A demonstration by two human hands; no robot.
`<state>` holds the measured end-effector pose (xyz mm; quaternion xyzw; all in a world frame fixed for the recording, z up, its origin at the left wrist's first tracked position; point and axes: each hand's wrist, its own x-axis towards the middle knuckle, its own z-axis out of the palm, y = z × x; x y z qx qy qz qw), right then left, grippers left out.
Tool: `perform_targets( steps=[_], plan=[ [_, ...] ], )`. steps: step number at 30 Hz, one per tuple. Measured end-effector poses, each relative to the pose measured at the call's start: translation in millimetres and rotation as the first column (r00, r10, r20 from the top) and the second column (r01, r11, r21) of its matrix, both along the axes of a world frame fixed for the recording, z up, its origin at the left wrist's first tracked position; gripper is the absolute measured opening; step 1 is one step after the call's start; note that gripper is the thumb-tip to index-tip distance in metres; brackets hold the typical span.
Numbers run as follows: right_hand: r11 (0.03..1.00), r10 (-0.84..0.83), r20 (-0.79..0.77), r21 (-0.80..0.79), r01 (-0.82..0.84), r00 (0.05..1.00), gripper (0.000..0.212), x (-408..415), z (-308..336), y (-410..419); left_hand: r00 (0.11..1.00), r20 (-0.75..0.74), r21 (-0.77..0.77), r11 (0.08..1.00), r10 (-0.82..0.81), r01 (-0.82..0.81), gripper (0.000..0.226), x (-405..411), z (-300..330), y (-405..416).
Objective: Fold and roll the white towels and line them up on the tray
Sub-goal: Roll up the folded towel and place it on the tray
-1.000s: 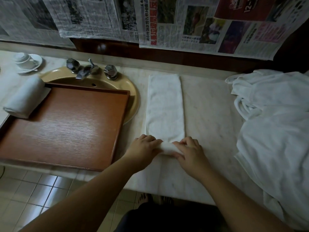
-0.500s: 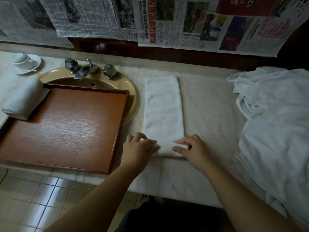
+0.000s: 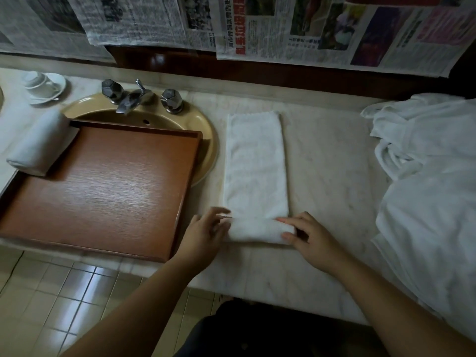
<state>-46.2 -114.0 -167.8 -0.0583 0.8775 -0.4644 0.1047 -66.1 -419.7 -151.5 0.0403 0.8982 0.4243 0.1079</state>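
Towel [image 3: 255, 171] roll between both hands

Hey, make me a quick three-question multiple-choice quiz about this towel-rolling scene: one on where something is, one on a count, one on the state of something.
1. Where does the finished rolled towel lie?
A. at the tray's far left corner
B. in the sink basin
C. on the floor

2. How many towels on the tray?
A. three
B. none
C. one

3. What state is the towel on the counter in?
A. fully rolled
B. folded into a strip, rolled only at the near end
C. crumpled in a heap

Answers:
1 A, the roll rests across the tray's far left corner, beside the sink.
2 C, only that one roll is there.
3 B, the left hand and right hand flank a short roll at the near end; the rest lies flat.
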Motion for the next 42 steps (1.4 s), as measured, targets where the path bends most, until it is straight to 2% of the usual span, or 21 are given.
perform_targets(
  steps=[2, 4, 7, 9, 11, 13, 15, 19, 21, 24, 29, 32, 33, 35, 37, 38, 39, 40, 42],
  plan=[
    [0.989, -0.097, 0.047, -0.110, 0.101, 0.994, 0.038, -1, 0, -2, 0.990, -0.138, -0.135, 0.991, -0.004, -0.015, 0.019, 2, -2, 5],
    [0.971, -0.179, 0.044, -0.151, 0.184, 0.983, 0.032, -1, -2, -4, 0.967, -0.249, -0.260, 0.966, -0.055, -0.012, 0.020, 4, -6, 5],
    [0.980, -0.188, -0.147, -0.099, 0.175, 0.971, 0.025, 6, -3, -5, 0.933, -0.286, -0.407, 0.909, -0.217, 0.087, 0.032, 12, -4, -1],
    [0.993, -0.113, -0.316, -0.011, 0.116, 0.942, 0.030, 14, -2, -3, 0.915, -0.261, -0.487, 0.860, -0.306, 0.149, 0.042, 19, 2, -4],
    [0.990, 0.037, -0.448, 0.137, 0.028, 0.893, 0.045, 19, -5, 3, 0.908, -0.227, -0.519, 0.832, -0.353, 0.194, 0.051, 23, 6, -5],
    [0.968, 0.139, -0.511, 0.250, -0.008, 0.848, 0.047, 21, -8, 8, 0.896, -0.225, -0.549, 0.809, -0.383, 0.208, 0.061, 26, 2, -4],
    [0.958, 0.162, -0.529, 0.286, -0.005, 0.833, 0.043, 20, -11, 10, 0.874, -0.262, -0.592, 0.783, -0.410, 0.190, 0.066, 27, -6, -3],
    [0.960, 0.158, -0.468, 0.279, -0.025, 0.870, 0.042, 11, -14, 13, 0.873, -0.329, -0.528, 0.837, -0.361, 0.147, 0.066, 26, -19, -3],
    [0.973, 0.152, -0.379, 0.217, -0.072, 0.913, 0.043, 6, -9, 15, 0.927, -0.295, -0.378, 0.919, -0.230, 0.108, 0.065, 28, -17, 0],
    [0.985, 0.128, -0.220, 0.141, -0.098, 0.967, 0.046, -3, -3, 15, 0.983, -0.172, -0.136, 0.987, 0.062, -0.086, 0.046, 31, -6, 10],
    [0.996, 0.042, -0.007, 0.075, -0.042, 0.999, 0.033, -25, -6, 11, 0.955, 0.012, 0.065, 0.952, 0.298, -0.298, 0.029, 18, -3, 21],
    [0.999, -0.033, 0.131, 0.038, 0.028, 0.991, 0.013, -38, -6, 5, 0.918, 0.078, 0.100, 0.913, 0.390, -0.396, 0.030, 10, -11, 27],
    [0.998, -0.063, 0.157, 0.016, 0.061, 0.986, 0.014, -41, -5, 3, 0.900, 0.106, 0.090, 0.897, 0.424, -0.433, 0.034, 7, -11, 30],
    [0.987, -0.134, 0.152, -0.073, 0.146, 0.979, 0.030, -43, -4, -1, 0.865, 0.190, 0.116, 0.864, 0.465, -0.490, 0.040, 0, -8, 33],
    [0.974, -0.179, 0.129, -0.115, 0.194, 0.975, 0.024, -42, 1, -4, 0.846, 0.252, 0.210, 0.827, 0.470, -0.522, 0.033, -7, -4, 35],
    [0.976, -0.179, 0.077, -0.112, 0.187, 0.981, 0.021, -40, 5, -6, 0.863, 0.219, 0.215, 0.840, 0.456, -0.498, 0.030, -7, 0, 37],
    [0.980, -0.178, 0.013, -0.092, 0.178, 0.984, 0.024, -37, 8, -6, 0.896, 0.117, 0.147, 0.885, 0.428, -0.442, 0.027, -7, 2, 38],
    [0.982, -0.176, -0.034, -0.080, 0.173, 0.984, 0.027, -34, 9, -5, 0.924, -0.033, 0.015, 0.925, 0.380, -0.380, 0.023, -4, 1, 40],
    [0.991, -0.132, -0.108, -0.037, 0.129, 0.985, 0.033, -30, 11, -2, 0.938, -0.268, -0.224, 0.933, 0.218, -0.281, 0.026, 4, -2, 45]
  ],
)
